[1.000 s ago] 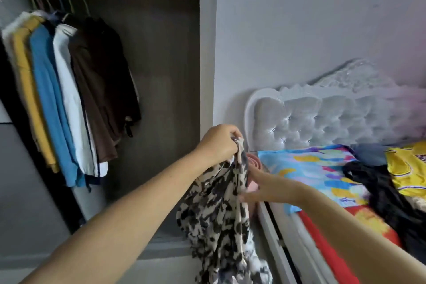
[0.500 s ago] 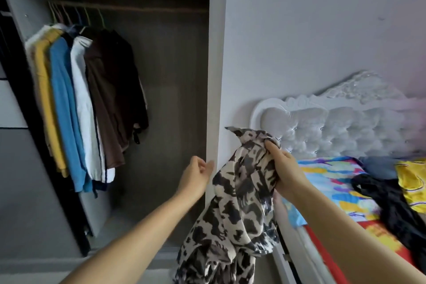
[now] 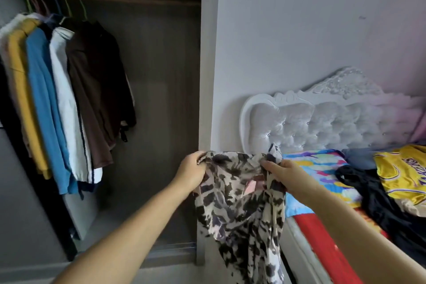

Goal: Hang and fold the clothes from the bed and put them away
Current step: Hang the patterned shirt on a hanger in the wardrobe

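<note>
At the far left, inside the open wardrobe, a row of clothes hangs from the rail: a yellow top, a blue shirt, a white shirt and a brown shirt, packed close together. Right of the wardrobe's edge, the left hand has its fingers curled tight round one top corner of a black-and-cream patterned blouse. The right hand pinches the other top corner, so the upper edge is spread between the two hands and the rest hangs down in front of the bed's side. Behind it stands a white tufted headboard against the wall. Further right, on the bed, lie a bright multicoloured pillow, a black garment and a yellow jersey partly overlapping it.
</note>
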`<state>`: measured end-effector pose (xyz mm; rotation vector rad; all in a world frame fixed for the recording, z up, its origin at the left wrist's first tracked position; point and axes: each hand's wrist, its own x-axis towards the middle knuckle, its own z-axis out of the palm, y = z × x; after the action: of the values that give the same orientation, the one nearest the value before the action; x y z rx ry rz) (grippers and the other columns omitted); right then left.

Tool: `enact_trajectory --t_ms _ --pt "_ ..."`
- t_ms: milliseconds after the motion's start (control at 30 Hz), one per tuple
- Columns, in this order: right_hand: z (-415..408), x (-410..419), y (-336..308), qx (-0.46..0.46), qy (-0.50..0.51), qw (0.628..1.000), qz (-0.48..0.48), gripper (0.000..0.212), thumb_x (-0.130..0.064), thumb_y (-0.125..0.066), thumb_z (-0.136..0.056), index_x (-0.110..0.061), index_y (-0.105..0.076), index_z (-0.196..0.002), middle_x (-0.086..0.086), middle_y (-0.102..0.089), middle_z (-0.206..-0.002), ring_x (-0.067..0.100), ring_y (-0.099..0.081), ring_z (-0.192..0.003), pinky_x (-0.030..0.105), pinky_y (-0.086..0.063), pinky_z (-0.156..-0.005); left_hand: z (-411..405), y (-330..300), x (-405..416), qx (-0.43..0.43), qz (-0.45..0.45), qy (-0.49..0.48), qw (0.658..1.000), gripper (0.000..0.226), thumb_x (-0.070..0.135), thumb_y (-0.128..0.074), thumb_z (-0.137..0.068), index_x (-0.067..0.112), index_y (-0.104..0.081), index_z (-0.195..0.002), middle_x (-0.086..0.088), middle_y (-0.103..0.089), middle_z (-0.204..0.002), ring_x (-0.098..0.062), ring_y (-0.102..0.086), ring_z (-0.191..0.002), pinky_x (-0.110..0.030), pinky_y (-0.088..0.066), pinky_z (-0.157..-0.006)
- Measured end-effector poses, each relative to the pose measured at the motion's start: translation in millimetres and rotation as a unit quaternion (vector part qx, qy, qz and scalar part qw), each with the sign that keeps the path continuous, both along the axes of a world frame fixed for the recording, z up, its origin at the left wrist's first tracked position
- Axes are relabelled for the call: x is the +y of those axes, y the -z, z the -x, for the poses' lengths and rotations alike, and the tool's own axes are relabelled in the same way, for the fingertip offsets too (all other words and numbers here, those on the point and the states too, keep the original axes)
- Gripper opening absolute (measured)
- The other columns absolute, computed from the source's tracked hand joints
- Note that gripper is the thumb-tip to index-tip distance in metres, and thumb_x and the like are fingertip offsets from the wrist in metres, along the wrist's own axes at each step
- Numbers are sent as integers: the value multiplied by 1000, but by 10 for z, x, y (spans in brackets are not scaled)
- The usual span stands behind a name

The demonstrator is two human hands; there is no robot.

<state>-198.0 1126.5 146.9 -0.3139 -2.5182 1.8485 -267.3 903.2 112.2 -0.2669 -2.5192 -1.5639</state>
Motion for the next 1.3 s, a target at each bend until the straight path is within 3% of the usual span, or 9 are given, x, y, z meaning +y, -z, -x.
enact_trajectory --t_ms 100,167,233,333,400,700,867,1067,1300 --pt "-22 134 -2 -69 -81 923 -370 40 -48 -54 -93 -21 -47 -65 -6 -48 -67 14 -47 -73 23 -39 -71 36 -348 -19 58 18 74 995 36 -6 -43 -85 16 -71 -91 8 -65 -71 -3 -56 -62 -7 -38 -51" --pt "-50 -37 -70 43 -97 927 -360 10 -40 -62 -90 -31 -58 -86 -20 -53 -74 1 -48 -83 7 -35 -75 25 -493 60 99 75 132 983 36 -9 -44 -81 10 -71 -94 1 -68 -83 -9 -59 -77 -5 -37 -60" --pt "19 -309 -146 96 -114 934 -325 48 -39 -68 -85 -23 -52 -127 -27 -55 -99 -3 -50 -101 8 -36 -87 10 -588 140 117 127 171 970 30 -2 -48 -86 12 -71 -99 3 -68 -90 -8 -59 -83 -2 -36 -63" --pt "218 -683 -183 100 -106 931 -335 5 -27 -56 -89 -24 -53 -91 -7 -60 -82 18 -57 -80 23 -40 -61 22 -697 96 128 137 178 966 23 5 -50 -89 16 -69 -95 3 -68 -90 -8 -61 -84 -12 -43 -66" --pt "380 -787 -225 117 -64 928 -349 14 -12 -46 -90 -14 -53 -78 2 -58 -75 23 -51 -74 28 -33 -57 80 -721 -60 158 188 135 960 20 7 -51 -89 13 -68 -96 -1 -67 -90 -15 -61 -83 -26 -48 -69" --pt "1148 -863 -665 78 -38 813 -576 36 -3 -44 -86 -14 -60 -117 11 -64 -109 32 -63 -97 39 -55 -76 664 -883 -1130 130 428 -93 890 17 4 -39 -90 10 -54 -91 -8 -52 -87 -29 -54 -76 -37 -44 -62" --pt "1654 -1007 -828 -8 -107 844 -525 34 4 -38 -90 -3 -59 -115 15 -64 -109 31 -70 -82 34 -59 -62 1227 -1120 -1521 -11 387 -101 917 28 5 -38 -95 15 -45 -70 -2 -48 -71 -21 -49 -64 -30 -42 -60" --pt "2277 -1259 -874 4 -139 884 -447 24 2 -43 -90 -5 -60 -107 4 -61 -75 14 -57 -57 17 -44 -42 1916 -1079 -1674 -67 108 -147 981 31 8 -38 -97 12 -45 -67 -4 -46 -66 -19 -46 -58 -24 -33 -47" --pt "3026 -1624 -1121 -31 -230 870 -434 11 -6 -52 -93 -12 -60 -94 4 -64 -78 12 -60 -58 19 -52 -54 2848 -1237 -1922 42 255 -199 945 26 22 -35 -98 12 -54 -83 -6 -56 -82 -28 -55 -76 -32 -41 -63"
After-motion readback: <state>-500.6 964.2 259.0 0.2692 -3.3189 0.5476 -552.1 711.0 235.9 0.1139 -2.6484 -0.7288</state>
